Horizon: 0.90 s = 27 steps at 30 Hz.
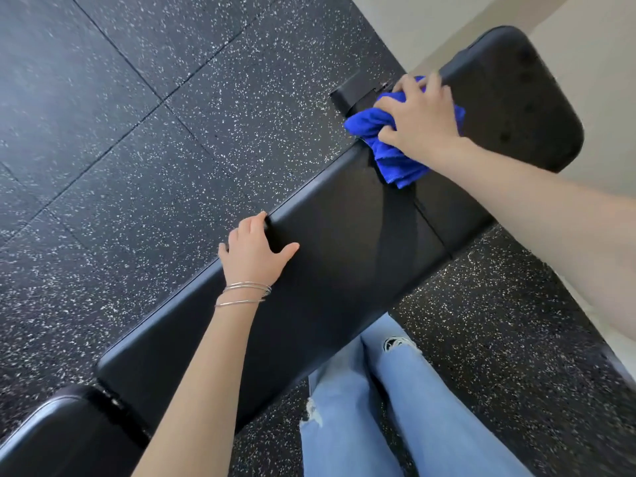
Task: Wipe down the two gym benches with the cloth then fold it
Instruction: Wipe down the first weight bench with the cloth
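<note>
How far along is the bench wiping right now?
Midway at best. The right hand presses the bunched blue cloth at the gap between the long pad and the far pad; a wet streak shows there. The left hand braces. Folding remains.

We see a black padded bench [344,263] running diagonally over the speckled black rubber floor [144,108]. On its pad our left hand [253,251] rests at the far edge, and a bunched blue cloth [395,156] lies near the gap between pads.
</note>
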Tool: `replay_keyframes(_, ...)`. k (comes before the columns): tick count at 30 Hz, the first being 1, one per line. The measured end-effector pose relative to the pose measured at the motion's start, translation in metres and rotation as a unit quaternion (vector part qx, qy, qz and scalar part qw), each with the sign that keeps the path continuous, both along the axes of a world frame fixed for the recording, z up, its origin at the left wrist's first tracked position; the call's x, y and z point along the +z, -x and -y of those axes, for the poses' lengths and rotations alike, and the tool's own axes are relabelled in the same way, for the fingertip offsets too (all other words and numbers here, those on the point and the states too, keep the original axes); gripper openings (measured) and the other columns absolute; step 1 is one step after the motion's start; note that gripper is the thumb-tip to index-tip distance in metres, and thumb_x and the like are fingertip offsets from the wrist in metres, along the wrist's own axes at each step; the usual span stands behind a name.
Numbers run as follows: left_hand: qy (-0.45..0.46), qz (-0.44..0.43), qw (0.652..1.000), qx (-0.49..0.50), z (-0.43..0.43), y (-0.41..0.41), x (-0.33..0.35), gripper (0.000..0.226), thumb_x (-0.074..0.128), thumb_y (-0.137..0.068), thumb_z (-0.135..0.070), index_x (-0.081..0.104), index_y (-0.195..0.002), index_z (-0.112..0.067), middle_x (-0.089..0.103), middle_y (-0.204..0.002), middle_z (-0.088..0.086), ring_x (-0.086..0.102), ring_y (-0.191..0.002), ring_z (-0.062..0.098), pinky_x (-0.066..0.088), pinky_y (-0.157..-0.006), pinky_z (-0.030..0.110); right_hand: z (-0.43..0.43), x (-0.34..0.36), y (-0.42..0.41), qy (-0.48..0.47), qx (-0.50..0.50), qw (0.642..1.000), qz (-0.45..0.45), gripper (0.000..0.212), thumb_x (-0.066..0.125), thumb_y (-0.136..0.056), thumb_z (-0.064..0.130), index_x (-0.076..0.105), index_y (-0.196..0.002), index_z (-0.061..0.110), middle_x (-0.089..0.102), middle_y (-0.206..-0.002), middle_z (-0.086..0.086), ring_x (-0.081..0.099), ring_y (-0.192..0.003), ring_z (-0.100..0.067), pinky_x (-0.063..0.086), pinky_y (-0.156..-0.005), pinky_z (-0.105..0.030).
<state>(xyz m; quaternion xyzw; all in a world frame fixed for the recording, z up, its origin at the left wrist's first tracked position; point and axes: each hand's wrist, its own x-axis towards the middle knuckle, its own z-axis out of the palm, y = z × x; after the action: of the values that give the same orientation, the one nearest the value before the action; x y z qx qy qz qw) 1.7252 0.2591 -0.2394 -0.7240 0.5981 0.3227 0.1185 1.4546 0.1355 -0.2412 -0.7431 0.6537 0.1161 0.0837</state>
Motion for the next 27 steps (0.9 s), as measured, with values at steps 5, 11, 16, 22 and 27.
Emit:
replay_keyframes(5, -0.007, -0.02, 1.0, -0.007, 0.007, 0.003, -0.008, 0.085, 0.067, -0.075, -0.055, 0.032, -0.142, -0.016, 0.039, -0.144, 0.006, 0.038, -0.132, 0.03, 0.028, -0.11, 0.053, -0.024, -0.005, -0.033, 0.048, -0.115, 0.992, -0.001, 0.032, 0.044, -0.083, 0.022, 0.06, -0.111, 0.021, 0.049, -0.125, -0.012, 0.043, -0.106, -0.035, 0.033, -0.076, -0.041)
replay_keyframes(11, -0.024, -0.034, 0.999, -0.024, 0.012, 0.003, -0.007, 0.091, 0.07, -0.072, -0.054, 0.029, -0.143, -0.013, 0.035, -0.147, 0.005, 0.035, -0.134, 0.029, 0.026, -0.111, 0.053, -0.08, 0.005, -0.097, 0.08, 0.071, 0.991, 0.085, 0.025, 0.066, -0.049, 0.012, 0.069, -0.073, 0.02, 0.068, -0.087, -0.008, 0.059, -0.07, -0.033, 0.043, -0.054, -0.032)
replay_keyframes(16, -0.043, -0.049, 0.996, -0.064, 0.016, -0.006, -0.002, 0.09, 0.069, -0.075, -0.051, 0.027, -0.145, -0.013, 0.035, -0.147, 0.007, 0.037, -0.132, 0.03, 0.032, -0.108, 0.049, -0.067, 0.012, -0.062, 0.042, 0.142, 0.988, 0.047, 0.03, 0.067, -0.053, 0.019, 0.07, -0.082, 0.027, 0.068, -0.096, -0.003, 0.061, -0.077, -0.031, 0.044, -0.059, -0.031)
replay_keyframes(22, -0.064, -0.062, 0.993, -0.076, 0.024, -0.001, 0.0, 0.092, 0.069, -0.076, -0.05, 0.024, -0.145, -0.01, 0.033, -0.148, 0.01, 0.033, -0.134, 0.032, 0.031, -0.109, 0.046, -0.04, 0.002, 0.012, 0.046, -0.191, 0.98, 0.021, 0.035, 0.055, -0.081, 0.023, 0.063, -0.115, 0.027, 0.051, -0.128, -0.006, 0.044, -0.109, -0.038, 0.039, -0.081, -0.043)
replay_keyframes(27, -0.061, -0.083, 0.99, -0.1, 0.031, 0.002, 0.001, 0.089, 0.068, -0.077, -0.048, 0.024, -0.146, -0.012, 0.037, -0.144, 0.009, 0.037, -0.13, 0.032, 0.034, -0.108, 0.046, -0.088, -0.002, -0.006, 0.108, -0.325, 0.939, 0.042, 0.034, 0.055, -0.081, 0.021, 0.063, -0.114, 0.025, 0.05, -0.129, -0.006, 0.044, -0.108, -0.036, 0.04, -0.081, -0.043)
